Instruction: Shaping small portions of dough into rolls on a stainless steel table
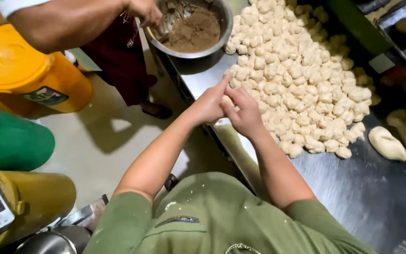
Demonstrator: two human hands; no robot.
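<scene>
left hand [208, 104] + right hand [244, 113]: grip pinched together on a dough piece [225, 99] | at pile of dough pieces [301, 75] edge | steel counter [372, 193], floured | floor [99, 146]: plastic drums [24, 70]

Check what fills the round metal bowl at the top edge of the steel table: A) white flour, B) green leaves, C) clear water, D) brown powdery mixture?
D: the round metal bowl holds a brown powdery mixture, which another person's hand reaches into, beside the pile of pale dough pieces.
</scene>
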